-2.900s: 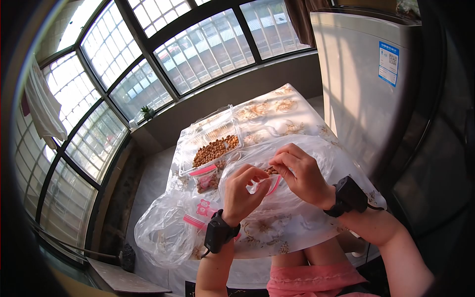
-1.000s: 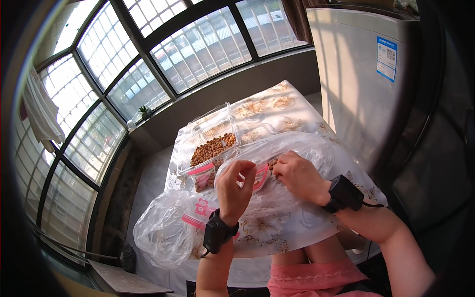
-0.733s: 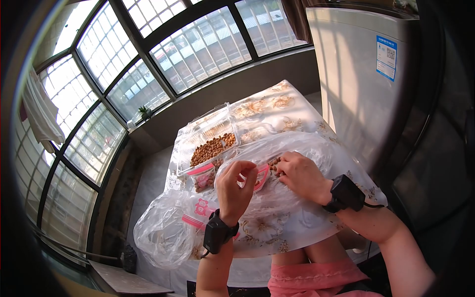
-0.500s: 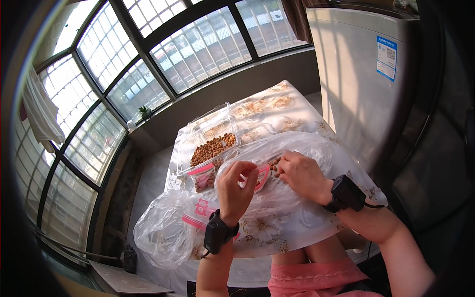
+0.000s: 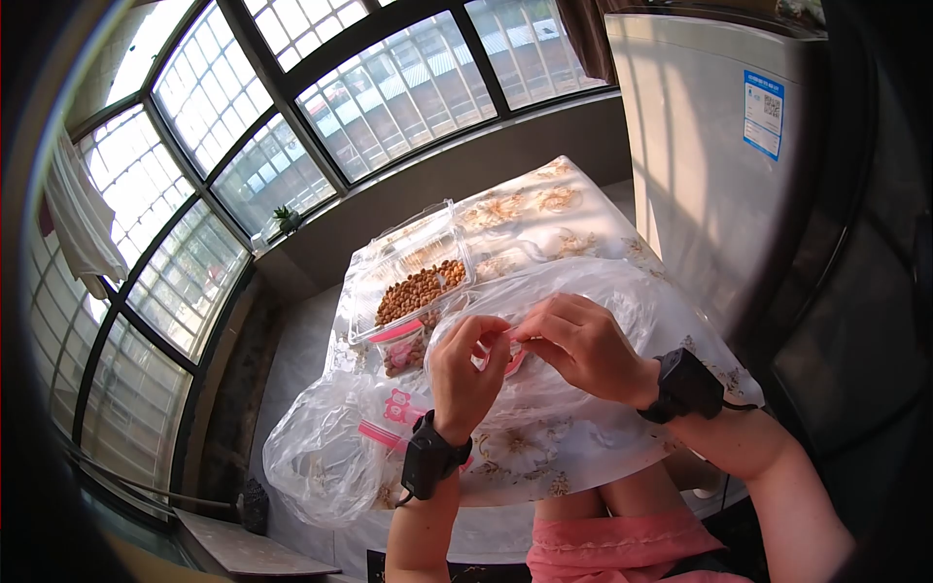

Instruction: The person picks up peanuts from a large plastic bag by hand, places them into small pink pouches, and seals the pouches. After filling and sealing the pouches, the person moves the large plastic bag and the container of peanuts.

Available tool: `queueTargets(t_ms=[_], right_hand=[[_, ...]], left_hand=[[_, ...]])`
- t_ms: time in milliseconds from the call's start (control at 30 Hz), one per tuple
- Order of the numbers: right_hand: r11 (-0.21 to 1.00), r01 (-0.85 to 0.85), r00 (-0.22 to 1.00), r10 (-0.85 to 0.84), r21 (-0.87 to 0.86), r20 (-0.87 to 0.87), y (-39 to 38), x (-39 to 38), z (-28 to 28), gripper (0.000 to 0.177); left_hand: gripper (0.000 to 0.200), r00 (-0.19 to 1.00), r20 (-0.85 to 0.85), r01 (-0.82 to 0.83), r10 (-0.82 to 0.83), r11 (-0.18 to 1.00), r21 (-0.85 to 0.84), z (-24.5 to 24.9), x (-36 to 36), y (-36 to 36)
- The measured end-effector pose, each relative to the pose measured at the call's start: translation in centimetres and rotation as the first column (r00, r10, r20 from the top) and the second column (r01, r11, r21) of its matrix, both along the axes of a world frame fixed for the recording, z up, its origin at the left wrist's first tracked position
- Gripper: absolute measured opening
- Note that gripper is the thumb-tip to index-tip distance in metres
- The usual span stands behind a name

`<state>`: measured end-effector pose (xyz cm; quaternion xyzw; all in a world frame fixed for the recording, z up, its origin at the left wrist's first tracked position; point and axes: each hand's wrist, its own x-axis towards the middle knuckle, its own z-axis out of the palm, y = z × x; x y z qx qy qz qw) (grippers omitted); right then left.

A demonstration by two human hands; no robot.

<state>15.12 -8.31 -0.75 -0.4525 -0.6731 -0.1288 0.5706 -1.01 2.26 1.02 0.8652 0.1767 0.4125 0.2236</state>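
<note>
My left hand (image 5: 468, 374) pinches the edge of a small clear zip bag with a pink rim (image 5: 516, 363), holding its mouth up. My right hand (image 5: 575, 348) is closed, its fingertips together at the bag's mouth, close to the left fingertips. Whatever those right fingers hold is hidden. Under both hands lies a large crumpled clear plastic bag (image 5: 607, 291). Beyond my left hand, brown nuts (image 5: 420, 294) fill the near part of a clear hinged plastic box (image 5: 372, 277). A filled zip bag with a pink top (image 5: 399, 348) stands against the box's near side.
Flat zip bags with a pink bear print (image 5: 389, 428) lie left of my left wrist, beside another crumpled clear bag (image 5: 316, 457). A flowered cloth covers the table (image 5: 559, 202). A fridge (image 5: 700, 146) stands to the right, and barred windows (image 5: 389, 97) are behind.
My right hand has moved left, from loose nuts on the large plastic bag to the small zip bag's mouth. The left hand has barely moved.
</note>
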Motion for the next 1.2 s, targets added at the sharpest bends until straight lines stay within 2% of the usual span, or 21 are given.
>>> queueTargets(t_ms=[367,467,533,600,700,733,800,967,1167,1200], right_hand=[[0.999,-0.012,0.999,0.014,-0.031,0.047,0.0,0.0,-0.3,0.013],[0.998,0.048,0.998,-0.049,-0.028,-0.032,0.0,0.0,-0.3,0.012],[0.987,0.101,0.985,-0.117,-0.125,-0.127,-0.2,0.4,-0.1,0.011],[0.974,0.123,0.983,-0.145,-0.19,-0.108,-0.1,1.0,-0.7,0.008],[0.908,0.189,0.981,-0.157,-0.374,0.114,0.3,1.5,-2.6,0.015],[0.907,0.191,0.981,-0.16,-0.375,0.113,0.4,1.3,-3.1,0.015],[0.889,0.272,0.95,-0.186,-0.37,0.25,0.5,1.1,-3.6,0.016],[0.873,0.3,0.938,-0.198,-0.385,0.283,0.5,1.1,-3.3,0.011],[0.866,0.325,0.932,-0.224,-0.38,0.285,0.6,1.2,-3.4,0.011],[0.86,0.325,0.933,-0.226,-0.392,0.279,0.6,1.2,-3.4,0.011]], left_hand=[[0.009,1.0,-0.009,0.027,-0.027,1.0,0.008,0.1,-0.1,-0.1],[0.009,1.0,-0.006,0.02,-0.02,1.0,0.018,0.1,-0.1,-0.1],[0.01,1.0,-0.004,0.013,-0.013,1.0,0.005,0.0,0.0,-0.1],[0.01,1.0,-0.002,0.012,-0.012,1.0,0.0,0.0,0.0,0.0],[0.01,1.0,-0.004,0.011,-0.011,1.0,0.003,0.1,0.0,-0.2],[0.009,1.0,-0.005,0.012,-0.012,1.0,0.01,0.2,0.0,-0.2],[0.009,1.0,-0.002,0.016,-0.016,1.0,0.012,0.1,0.0,-0.2],[0.009,1.0,-0.008,0.027,-0.027,0.999,0.019,0.1,0.0,-0.2],[0.014,0.991,-0.034,0.127,-0.127,0.992,-0.007,0.5,-0.3,-0.2],[0.017,0.99,-0.028,0.138,-0.141,0.987,-0.079,0.2,-0.4,0.1]])
